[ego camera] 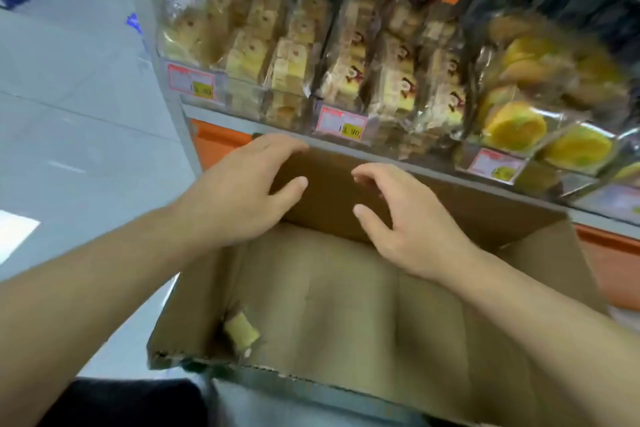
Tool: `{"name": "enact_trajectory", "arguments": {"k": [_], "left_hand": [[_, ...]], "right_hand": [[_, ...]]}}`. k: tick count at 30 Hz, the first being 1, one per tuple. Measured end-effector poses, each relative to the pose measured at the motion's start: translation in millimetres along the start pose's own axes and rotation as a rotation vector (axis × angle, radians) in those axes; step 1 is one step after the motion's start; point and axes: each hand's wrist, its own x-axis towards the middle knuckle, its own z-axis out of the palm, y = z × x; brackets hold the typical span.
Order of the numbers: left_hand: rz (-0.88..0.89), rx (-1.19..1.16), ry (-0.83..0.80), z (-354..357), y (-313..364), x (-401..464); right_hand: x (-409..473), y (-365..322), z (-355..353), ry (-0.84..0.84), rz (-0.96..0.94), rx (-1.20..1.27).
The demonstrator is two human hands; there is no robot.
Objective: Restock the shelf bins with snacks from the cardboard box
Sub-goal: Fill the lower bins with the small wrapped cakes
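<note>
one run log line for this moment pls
left hand open on brown cardboard box flap | right hand open above | one yellow wrapped snack inside

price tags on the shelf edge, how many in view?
3, maybe more. One tag under the left bin, one under the middle bin, one under the right bin of yellow cakes. A blurred patch at the far right edge may be a fourth.

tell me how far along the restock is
Nearly done, it seems. The bins on the shelf look packed with snacks, and the box is almost bare: one snack lies in its near left corner. Neither the left hand nor the right hand holds anything; both are over the far flap. Left: shelve that last snack.
</note>
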Motion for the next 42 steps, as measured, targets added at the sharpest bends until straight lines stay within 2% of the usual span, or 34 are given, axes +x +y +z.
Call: {"name": "enact_trajectory", "arguments": {"k": [4,7,9,13,17,22,26,30,33,35,39,42], "left_hand": [[-0.138,0.182,-0.123,34,-56,-44],[-0.082,0.315,-0.170,52,-84,-62],[-0.075,0.267,-0.147,54,-91,-63],[-0.084,0.177,-0.101,58,-92,-58],[-0.110,0.086,-0.113,60,-94,-59],[-0.149,0.035,-0.116,59,-95,-58],[-0.150,0.082,-0.163,62,-86,-56],[-0.150,0.195,-0.207,57,-78,-52],[-0.090,0.279,-0.254,46,-57,-40],[-0.039,0.235,-0.282,37,-36,-29],[0.006,-0.014,-0.427,14,13,-11],[0.055,-0.188,-0.491,-2,49,-9]], "right_hand": [[-10,-2,108,-0.375,0.001,0.100],[2,-10,180,-0.622,-0.111,0.133],[13,-15,223,-0.730,-0.168,0.156],[26,-6,300,-0.805,-0.211,0.241],[23,13,355,-0.901,-0.267,0.154],[-8,38,373,-0.802,-0.247,0.155],[-18,57,347,-0.769,-0.189,0.016],[-19,64,279,-0.729,0.050,0.031],[-19,62,204,-0.664,0.324,0.336],[-17,56,149,-0.612,0.436,0.556],[-22,31,39,-0.522,0.497,0.914],[-39,11,-18,-0.408,0.491,1.121]]}}
